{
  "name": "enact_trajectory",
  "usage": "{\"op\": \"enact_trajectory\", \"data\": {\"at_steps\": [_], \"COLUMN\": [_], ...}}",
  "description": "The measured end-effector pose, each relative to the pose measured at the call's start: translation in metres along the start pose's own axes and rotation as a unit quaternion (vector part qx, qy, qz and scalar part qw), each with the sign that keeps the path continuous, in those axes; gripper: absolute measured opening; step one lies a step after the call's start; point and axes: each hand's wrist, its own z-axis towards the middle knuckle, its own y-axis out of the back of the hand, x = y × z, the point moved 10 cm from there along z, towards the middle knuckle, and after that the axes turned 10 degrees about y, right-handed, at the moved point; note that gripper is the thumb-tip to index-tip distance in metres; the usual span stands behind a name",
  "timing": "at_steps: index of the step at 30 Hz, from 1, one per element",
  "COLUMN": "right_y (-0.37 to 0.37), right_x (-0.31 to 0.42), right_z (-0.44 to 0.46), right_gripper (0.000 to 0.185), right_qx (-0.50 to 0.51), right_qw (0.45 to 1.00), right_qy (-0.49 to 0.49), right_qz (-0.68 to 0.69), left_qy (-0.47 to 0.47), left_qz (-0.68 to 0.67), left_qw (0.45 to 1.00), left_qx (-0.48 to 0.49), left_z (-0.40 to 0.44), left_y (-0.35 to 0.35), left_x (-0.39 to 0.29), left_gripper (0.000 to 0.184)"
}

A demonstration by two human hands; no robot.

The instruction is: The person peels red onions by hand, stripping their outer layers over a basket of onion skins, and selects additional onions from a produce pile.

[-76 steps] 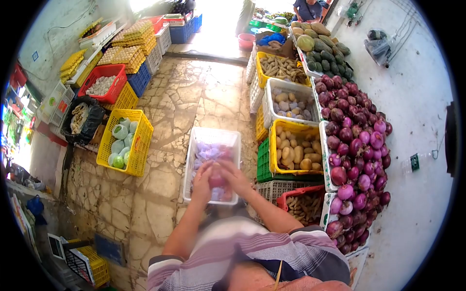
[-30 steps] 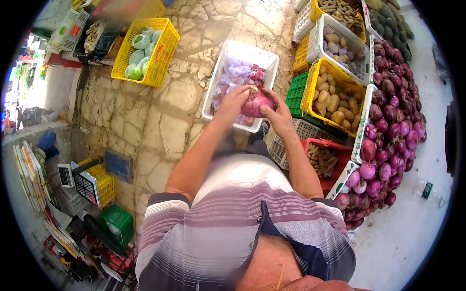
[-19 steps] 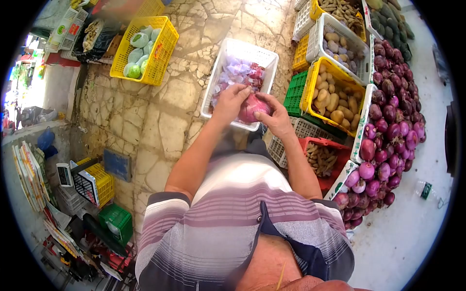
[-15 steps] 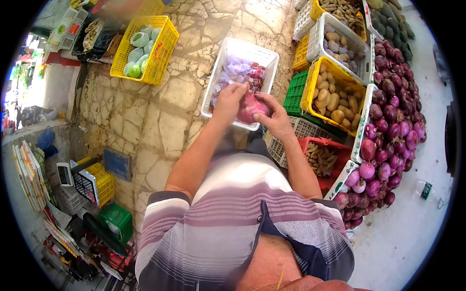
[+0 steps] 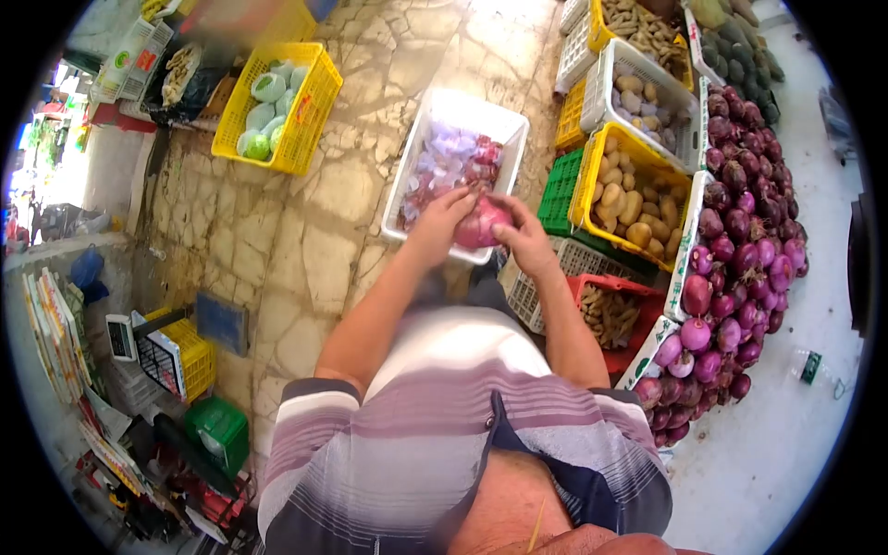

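A large pinkish-red onion (image 5: 480, 228) is between my two hands, over the near end of a white plastic basket (image 5: 393, 208). My right hand (image 5: 527, 242) grips it from the right, thumb on its near side. My left hand (image 5: 442, 225) has its fingers closed against the onion's left and upper side; the fingertips are partly hidden. Inside the basket lie loose purple and dark red onion skins (image 5: 451, 153).
To the right stand a yellow crate of potatoes (image 5: 638, 208), a red crate of ginger-like roots (image 5: 610, 314) and a long heap of red onions (image 5: 745, 250). A yellow crate (image 5: 314, 111) with net-wrapped green produce is at upper left. Stone paving (image 5: 305, 222) lies between.
My left hand has come down from above the onion to rest against its side. The onion is turned slightly in my hands, and the basket sits a little lower in view.
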Motion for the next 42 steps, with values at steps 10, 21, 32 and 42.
{"op": "enact_trajectory", "data": {"at_steps": [10, 21, 32, 42], "right_y": [-0.017, -0.016, 0.003, 0.006], "right_x": [0.078, 0.084, 0.073, 0.070], "right_z": [0.011, 0.008, 0.011, 0.008], "right_gripper": [0.020, 0.013, 0.016, 0.018], "right_qx": [-0.069, -0.131, -0.145, -0.136], "right_qw": [0.910, 0.853, 0.868, 0.883], "right_qy": [0.153, 0.165, 0.138, 0.097], "right_qz": [-0.378, -0.477, -0.455, -0.438], "left_qy": [-0.074, -0.137, -0.065, 0.030], "left_qz": [0.198, 0.287, 0.204, 0.140], "left_qw": [0.973, 0.941, 0.976, 0.988], "left_qx": [-0.097, -0.112, -0.045, 0.051], "left_z": [-0.001, -0.004, 0.000, -0.003], "left_y": [0.005, -0.007, -0.005, -0.011], "left_x": [-0.012, -0.034, -0.020, 0.002], "left_gripper": [0.036, 0.032, 0.034, 0.039]}}
